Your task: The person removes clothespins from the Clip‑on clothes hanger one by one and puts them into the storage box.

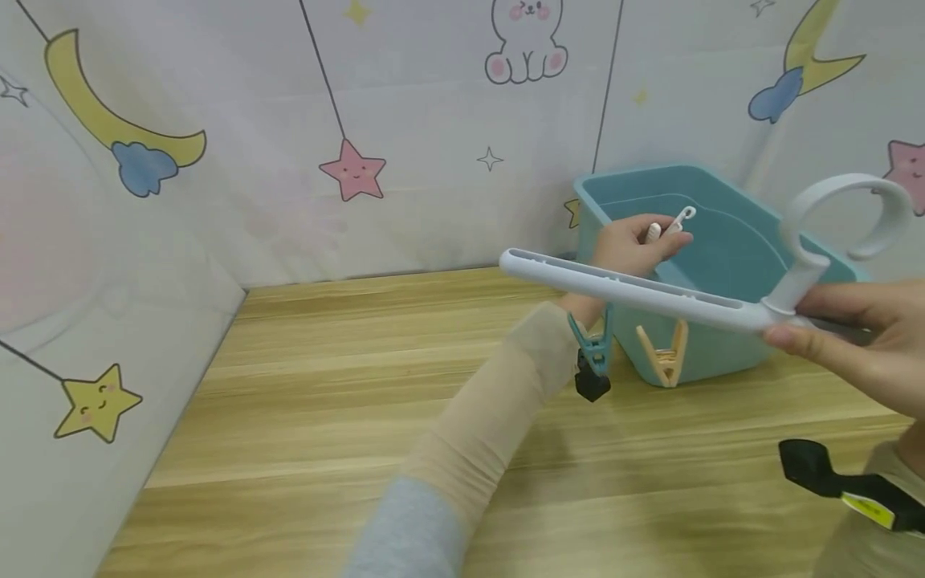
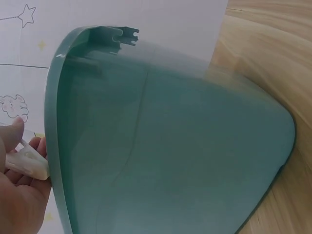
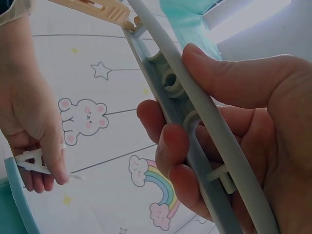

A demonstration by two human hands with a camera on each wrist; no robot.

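Observation:
My left hand [image 1: 632, 245] pinches a white clothespin [image 1: 681, 218] with a small loop at one end, above the rim of a teal plastic bin [image 1: 723, 353]. In the left wrist view, the white clothespin [image 2: 29, 163] shows between thumb and fingers, beside the bin's rim. My right hand [image 1: 867, 337] grips a white hanger [image 1: 629, 299] near the base of its round hook. The hanger's slotted bar stretches left, passing in front of the left wrist. A teal clothespin [image 1: 596, 355] and a beige clothespin [image 1: 668, 371] hang below the bar.
The bin stands on a wood-grain table [image 1: 325, 385] near the back wall [image 1: 433, 120], which carries cartoon moons and stars. Another patterned panel [image 1: 87, 281] borders the table on the left. Black straps circle both wrists.

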